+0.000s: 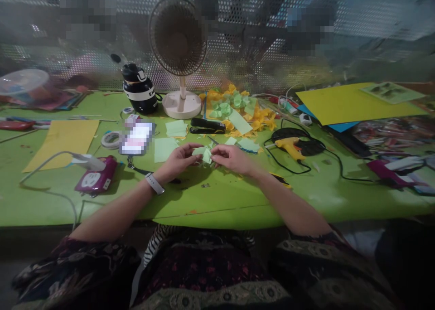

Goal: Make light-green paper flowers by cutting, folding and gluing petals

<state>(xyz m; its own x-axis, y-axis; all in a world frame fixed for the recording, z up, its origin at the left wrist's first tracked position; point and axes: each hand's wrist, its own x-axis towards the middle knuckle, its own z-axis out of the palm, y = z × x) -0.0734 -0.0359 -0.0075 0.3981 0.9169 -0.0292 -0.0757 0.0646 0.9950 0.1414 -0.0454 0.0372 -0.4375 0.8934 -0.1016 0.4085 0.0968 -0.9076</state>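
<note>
Both my hands meet over the middle of the green table point(210, 201), pinching a small folded piece of light green paper point(203, 154). My left hand point(180, 161), with a white watch on its wrist, grips the paper's left side with curled fingers. My right hand point(231, 158) holds the right side between thumb and fingertips. Just beyond the hands lie cut squares of light green paper point(164, 149) and a pile of yellow and green paper flowers point(238, 108).
A black stapler point(207, 126), a yellow glue gun point(288, 146) with a black cord, a tape roll point(110, 139), a phone point(136, 138), a black bottle point(139, 89) and a desk fan point(179, 51) stand behind. Yellow sheets point(64, 142) lie left and right. A pink power strip point(97, 178) sits left.
</note>
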